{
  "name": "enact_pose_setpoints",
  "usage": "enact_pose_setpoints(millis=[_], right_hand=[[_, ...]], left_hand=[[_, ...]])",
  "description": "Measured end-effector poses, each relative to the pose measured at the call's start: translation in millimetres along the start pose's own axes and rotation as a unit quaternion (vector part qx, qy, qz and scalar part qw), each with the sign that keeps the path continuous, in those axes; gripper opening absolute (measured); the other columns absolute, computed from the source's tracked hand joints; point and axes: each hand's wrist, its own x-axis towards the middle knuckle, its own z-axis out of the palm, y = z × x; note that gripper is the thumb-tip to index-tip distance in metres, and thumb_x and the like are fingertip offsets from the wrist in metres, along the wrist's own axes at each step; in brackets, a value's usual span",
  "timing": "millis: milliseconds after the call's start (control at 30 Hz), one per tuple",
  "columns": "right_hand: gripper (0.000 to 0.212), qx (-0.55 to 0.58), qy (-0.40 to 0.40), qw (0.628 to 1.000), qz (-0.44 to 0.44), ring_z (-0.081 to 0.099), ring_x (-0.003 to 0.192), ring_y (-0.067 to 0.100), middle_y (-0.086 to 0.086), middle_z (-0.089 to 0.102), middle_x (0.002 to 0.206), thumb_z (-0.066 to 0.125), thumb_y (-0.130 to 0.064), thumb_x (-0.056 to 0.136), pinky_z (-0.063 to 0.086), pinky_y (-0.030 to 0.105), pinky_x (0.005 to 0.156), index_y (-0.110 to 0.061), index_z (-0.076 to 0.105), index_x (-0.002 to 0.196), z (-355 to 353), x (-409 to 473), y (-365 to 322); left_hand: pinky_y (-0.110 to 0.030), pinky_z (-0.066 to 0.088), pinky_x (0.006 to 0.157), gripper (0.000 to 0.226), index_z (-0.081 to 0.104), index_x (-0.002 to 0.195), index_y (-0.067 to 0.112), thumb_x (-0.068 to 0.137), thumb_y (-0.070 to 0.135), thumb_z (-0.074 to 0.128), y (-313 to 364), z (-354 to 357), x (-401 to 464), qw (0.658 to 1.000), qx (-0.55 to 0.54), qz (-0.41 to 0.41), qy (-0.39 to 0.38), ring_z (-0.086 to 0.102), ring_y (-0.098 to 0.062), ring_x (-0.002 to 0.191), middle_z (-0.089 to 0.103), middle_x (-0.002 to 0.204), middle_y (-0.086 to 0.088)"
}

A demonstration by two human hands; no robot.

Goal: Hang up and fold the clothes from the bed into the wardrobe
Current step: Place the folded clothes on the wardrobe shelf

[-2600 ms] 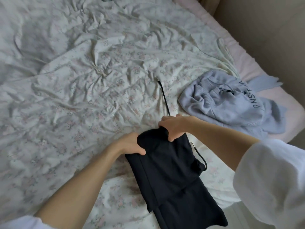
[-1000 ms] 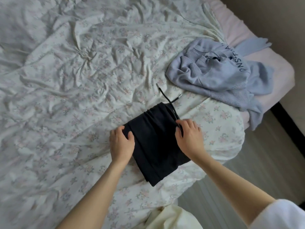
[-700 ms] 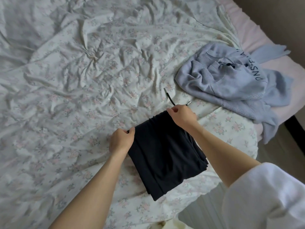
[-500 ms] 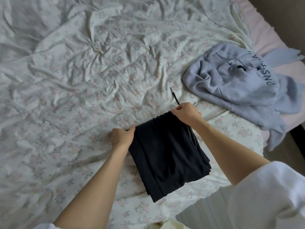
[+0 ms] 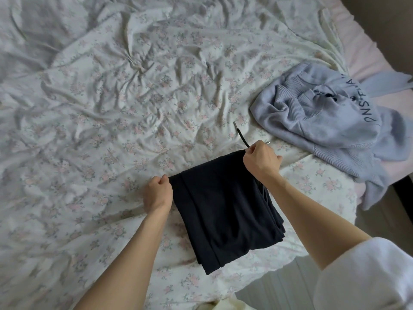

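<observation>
Folded black trousers (image 5: pixel 225 211) lie on the floral bed sheet (image 5: pixel 111 108) near the bed's front corner. My left hand (image 5: pixel 158 193) grips the far left corner of the fold. My right hand (image 5: pixel 261 161) grips the far right corner, where the black drawstring (image 5: pixel 241 135) sticks out across the sheet. A crumpled light blue sweatshirt (image 5: pixel 330 117) with dark lettering lies to the right, near the bed's edge.
The sheet is heavily wrinkled and spreads to the left and far side. A pink mattress edge (image 5: pixel 362 52) runs along the right by a wall. Grey floor (image 5: pixel 279 287) shows at the lower right. A cream cloth (image 5: pixel 228 306) peeks in at the bottom edge.
The long trousers were folded over into a compact rectangle. My hands then moved from pressing on the fold to gripping its two far corners. The view shifted slightly.
</observation>
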Motion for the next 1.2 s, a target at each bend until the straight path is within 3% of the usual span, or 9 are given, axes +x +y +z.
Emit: enact_pose_setpoints(millis=[200, 300, 367, 467, 600, 667, 800, 933, 1200], right_hand=[[0.007, 0.016, 0.008, 1.0, 0.007, 0.044, 0.077, 0.018, -0.01, 0.044, 0.068, 0.04, -0.017, 0.09, 0.022, 0.034, 0.083, -0.014, 0.045, 0.086, -1.6, -1.4, 6.0], [0.013, 0.102, -0.046, 0.994, -0.002, 0.055, 0.083, 0.021, -0.003, 0.057, 0.078, 0.047, -0.024, 0.092, 0.042, 0.034, 0.085, -0.014, 0.053, 0.087, -4.5, -1.5, 10.1], [0.014, 0.159, -0.057, 0.985, -0.018, 0.058, 0.082, 0.018, -0.003, 0.06, 0.079, 0.051, -0.025, 0.091, 0.048, 0.029, 0.073, -0.014, 0.058, 0.086, -7.4, -7.2, 17.5], [0.012, 0.174, 0.0, 0.983, -0.053, 0.054, 0.066, 0.008, -0.013, 0.056, 0.07, 0.052, -0.023, 0.09, 0.039, 0.018, 0.056, -0.017, 0.058, 0.081, -9.0, -32.8, 32.5], [0.019, 0.108, 0.0, 0.992, -0.06, 0.052, 0.06, 0.009, -0.011, 0.055, 0.067, 0.05, -0.035, 0.092, 0.037, 0.023, 0.051, -0.02, 0.054, 0.081, 1.0, -71.6, 50.8], [0.024, 0.054, -0.001, 0.997, -0.056, 0.052, 0.062, 0.012, -0.008, 0.055, 0.071, 0.047, -0.04, 0.093, 0.034, 0.025, 0.05, -0.018, 0.053, 0.084, 6.6, -79.6, 52.2], [0.025, 0.042, 0.028, 0.998, -0.044, 0.053, 0.065, 0.022, 0.003, 0.058, 0.073, 0.041, -0.031, 0.097, 0.036, 0.03, 0.058, -0.01, 0.049, 0.085, 15.1, -76.9, 38.8], [0.022, 0.085, 0.053, 0.995, -0.008, 0.048, 0.06, 0.025, -0.005, 0.046, 0.059, 0.034, -0.027, 0.1, 0.033, 0.033, 0.059, -0.008, 0.042, 0.091, 20.9, -73.6, 33.6], [0.026, 0.012, 0.041, 0.999, -0.011, 0.046, 0.058, 0.023, -0.009, 0.042, 0.056, 0.032, -0.033, 0.1, 0.03, 0.032, 0.057, -0.013, 0.042, 0.088, 16.2, -64.6, 54.6]], left_hand=[[-0.026, 0.031, 0.049, 0.035, 0.041, 0.063, 0.013, 0.096, 0.026, 0.039, 0.4, -2.3, 3.0, 0.999, -0.024, -0.019, -0.014, 0.043, -0.016, 0.055, 0.045, 0.061, -0.002], [-0.03, 0.042, 0.061, 0.033, 0.043, 0.068, 0.008, 0.096, 0.026, 0.041, 3.0, -2.3, 2.2, 0.993, -0.102, -0.027, -0.059, 0.046, -0.021, 0.062, 0.046, 0.067, -0.009], [-0.033, 0.042, 0.065, 0.03, 0.048, 0.075, 0.009, 0.096, 0.031, 0.043, 0.0, -6.4, -4.0, 0.987, -0.132, -0.018, -0.085, 0.048, -0.022, 0.068, 0.049, 0.073, -0.01], [-0.028, 0.039, 0.057, 0.035, 0.049, 0.072, 0.012, 0.093, 0.04, 0.047, -11.0, -12.4, -24.1, 0.989, -0.116, -0.001, -0.089, 0.048, -0.018, 0.063, 0.051, 0.068, -0.001], [-0.025, 0.032, 0.05, 0.036, 0.046, 0.068, 0.015, 0.093, 0.04, 0.047, -19.5, -2.7, -55.3, 0.996, -0.06, 0.021, -0.066, 0.047, -0.011, 0.056, 0.05, 0.062, 0.005], [-0.027, 0.028, 0.048, 0.034, 0.044, 0.071, 0.013, 0.096, 0.036, 0.042, -19.8, 6.0, -63.1, 0.999, -0.028, 0.029, -0.027, 0.044, -0.011, 0.056, 0.048, 0.062, 0.004], [-0.032, 0.029, 0.056, 0.028, 0.042, 0.083, 0.01, 0.1, 0.03, 0.033, -15.7, 17.4, -64.5, 0.999, -0.009, 0.023, 0.031, 0.04, -0.015, 0.059, 0.044, 0.063, 0.004], [-0.034, 0.03, 0.063, 0.025, 0.043, 0.088, 0.013, 0.101, 0.028, 0.029, -16.6, 21.6, -61.9, 0.998, -0.028, 0.009, 0.063, 0.041, -0.019, 0.068, 0.042, 0.064, 0.008], [-0.032, 0.032, 0.06, 0.028, 0.046, 0.088, 0.013, 0.101, 0.033, 0.031, -19.6, 25.1, -58.2, 0.998, -0.038, -0.004, 0.042, 0.043, -0.019, 0.07, 0.044, 0.067, 0.006]])
